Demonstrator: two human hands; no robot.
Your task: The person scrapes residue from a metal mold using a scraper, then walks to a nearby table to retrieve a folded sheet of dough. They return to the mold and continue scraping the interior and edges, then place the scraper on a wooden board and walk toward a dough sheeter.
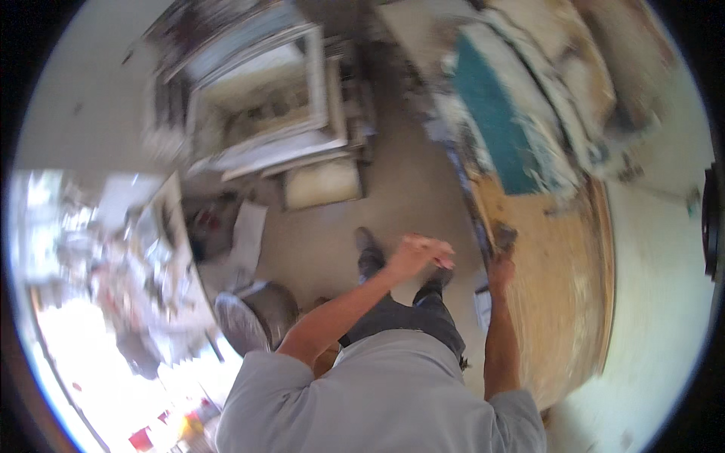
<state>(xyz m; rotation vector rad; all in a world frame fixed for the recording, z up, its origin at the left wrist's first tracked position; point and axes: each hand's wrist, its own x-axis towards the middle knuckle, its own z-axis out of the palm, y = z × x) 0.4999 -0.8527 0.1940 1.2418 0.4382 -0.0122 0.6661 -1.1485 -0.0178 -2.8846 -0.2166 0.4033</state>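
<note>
In the middle of the view my left hand hangs in the air above the floor. Its loosely bent fingers point right, somewhat blurred, and I see nothing in them. My right hand is at the left edge of a long tan wooden board. Its fingers are closed round a small dark blocky thing, too blurred to name, which sticks out past the fingertips. Whether this thing touches the board I cannot tell.
Stacked frames stand ahead on the left. Rough slabs, one with a teal face, lie at the board's far end. At left are a dark round bin and a cluttered table. A pale wall borders the right.
</note>
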